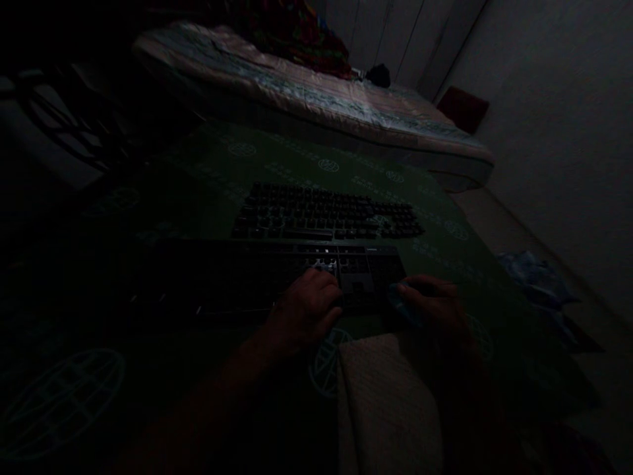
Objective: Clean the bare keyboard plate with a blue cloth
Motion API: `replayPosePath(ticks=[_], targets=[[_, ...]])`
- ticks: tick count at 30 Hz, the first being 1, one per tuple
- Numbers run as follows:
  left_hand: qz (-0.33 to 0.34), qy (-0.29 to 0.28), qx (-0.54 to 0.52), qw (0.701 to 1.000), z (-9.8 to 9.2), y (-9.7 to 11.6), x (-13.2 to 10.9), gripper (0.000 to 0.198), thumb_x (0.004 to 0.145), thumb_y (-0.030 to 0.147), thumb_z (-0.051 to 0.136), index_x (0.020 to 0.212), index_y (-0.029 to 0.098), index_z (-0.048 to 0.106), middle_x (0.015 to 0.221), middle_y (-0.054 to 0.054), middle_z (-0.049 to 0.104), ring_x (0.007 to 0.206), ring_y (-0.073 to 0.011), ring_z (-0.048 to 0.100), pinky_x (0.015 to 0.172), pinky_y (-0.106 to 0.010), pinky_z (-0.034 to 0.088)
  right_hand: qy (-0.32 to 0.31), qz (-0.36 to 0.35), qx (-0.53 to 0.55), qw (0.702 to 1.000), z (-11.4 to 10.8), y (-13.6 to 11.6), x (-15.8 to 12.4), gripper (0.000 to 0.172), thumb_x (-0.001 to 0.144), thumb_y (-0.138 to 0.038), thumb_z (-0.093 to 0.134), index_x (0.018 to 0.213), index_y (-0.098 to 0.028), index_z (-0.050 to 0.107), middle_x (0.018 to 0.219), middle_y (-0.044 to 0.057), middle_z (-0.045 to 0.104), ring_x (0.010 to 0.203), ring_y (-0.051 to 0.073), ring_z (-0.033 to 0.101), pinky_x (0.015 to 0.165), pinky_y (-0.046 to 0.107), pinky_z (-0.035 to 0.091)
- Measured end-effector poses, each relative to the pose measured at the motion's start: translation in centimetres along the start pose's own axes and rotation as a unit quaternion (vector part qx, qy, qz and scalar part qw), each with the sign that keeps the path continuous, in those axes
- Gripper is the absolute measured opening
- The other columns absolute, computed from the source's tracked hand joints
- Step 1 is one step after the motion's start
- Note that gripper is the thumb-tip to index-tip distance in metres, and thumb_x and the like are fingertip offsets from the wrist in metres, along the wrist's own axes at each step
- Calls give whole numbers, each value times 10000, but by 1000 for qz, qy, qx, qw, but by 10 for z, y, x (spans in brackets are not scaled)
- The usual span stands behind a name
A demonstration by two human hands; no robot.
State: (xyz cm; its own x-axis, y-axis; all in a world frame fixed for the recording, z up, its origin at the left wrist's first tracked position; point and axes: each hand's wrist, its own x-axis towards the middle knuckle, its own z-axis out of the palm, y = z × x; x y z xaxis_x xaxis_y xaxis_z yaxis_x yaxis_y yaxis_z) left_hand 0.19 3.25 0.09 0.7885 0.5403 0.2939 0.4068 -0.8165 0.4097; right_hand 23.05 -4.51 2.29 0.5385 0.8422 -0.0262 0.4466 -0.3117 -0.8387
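Observation:
A black keyboard base [356,284] lies across the green cloth, its key area apparently stripped of caps. My left hand [311,300] rests on its middle with curled fingers, the fingertips pressing on the base. At the base's right end, my right hand [435,310] is closed around a bluish, cloth-like thing [405,305]. A thin dark stick shows above that hand; what it belongs to is too dark to tell. Behind the base, many loose black keycaps [316,211] are laid out in keyboard order, with a long space bar [309,233] in the front row.
The green printed cloth [326,165] covers the work surface. A folded beige cloth [390,402] lies near me, between my forearms. Beyond stands a mattress [316,99] with a dark patterned blanket. A bluish plastic bag [534,277] lies at right. The room is very dim.

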Motion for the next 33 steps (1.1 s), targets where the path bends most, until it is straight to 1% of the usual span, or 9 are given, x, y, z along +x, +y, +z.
replayPosePath(ticks=[2,8,11,15,21,25,27,31,33], targets=[[-1,3,-4,1000,0,0,0,40,829,187,547,848,163,573,961,-65,584,890,-211,489,771,-360,452,6,3,0,1000,0,-1,0,213,619,-375,719,692,-175,721,697,59,710,671,217,650,572,302,507],[2,1,-3,1000,0,0,0,51,821,177,549,856,156,580,959,-69,589,887,-213,495,770,-359,451,0,-24,-6,1000,-1,0,2,204,633,-378,708,689,-183,721,713,56,716,704,221,659,628,317,516],[3,3,0,1000,0,0,0,62,815,173,554,869,160,582,966,-67,591,893,-215,494,776,-365,454,-7,4,10,1000,-3,0,0,209,638,-379,709,698,-179,720,700,53,715,683,214,660,588,296,510],[1,-1,-2,1000,1,0,0,51,823,177,547,861,158,575,969,-69,590,889,-216,493,775,-368,453,5,28,16,999,-6,-3,-2,215,642,-379,705,683,-169,713,664,53,704,642,206,651,533,278,498],[0,3,-6,1000,1,-1,0,48,828,173,544,868,161,567,980,-64,580,897,-212,488,780,-358,444,19,39,17,999,-8,-3,-1,241,622,-384,726,711,-161,721,701,66,715,665,216,659,556,287,512],[0,-10,-3,1000,-1,0,0,54,818,169,557,869,157,572,983,-69,584,904,-214,489,785,-356,443,38,54,14,998,-8,-1,-1,260,615,-397,735,730,-164,725,720,73,721,686,228,663,564,300,513],[-4,-13,-3,1000,-1,1,0,52,817,173,560,865,159,574,982,-69,586,906,-214,490,780,-354,446,34,41,22,998,-5,-2,-2,273,605,-404,742,737,-164,729,725,74,722,696,235,663,569,308,516],[-6,-3,-4,1000,0,0,0,58,814,166,560,870,161,573,981,-65,584,904,-215,484,788,-366,448,-1,5,37,999,4,-6,-1,258,593,-397,748,714,-169,731,714,68,720,687,229,661,586,319,525],[-1,-2,-7,1000,0,0,0,56,817,167,558,871,162,572,980,-62,584,904,-215,482,795,-370,447,-4,1,31,1000,7,-6,-1,257,586,-399,752,703,-171,731,704,69,718,674,229,657,584,329,527]])
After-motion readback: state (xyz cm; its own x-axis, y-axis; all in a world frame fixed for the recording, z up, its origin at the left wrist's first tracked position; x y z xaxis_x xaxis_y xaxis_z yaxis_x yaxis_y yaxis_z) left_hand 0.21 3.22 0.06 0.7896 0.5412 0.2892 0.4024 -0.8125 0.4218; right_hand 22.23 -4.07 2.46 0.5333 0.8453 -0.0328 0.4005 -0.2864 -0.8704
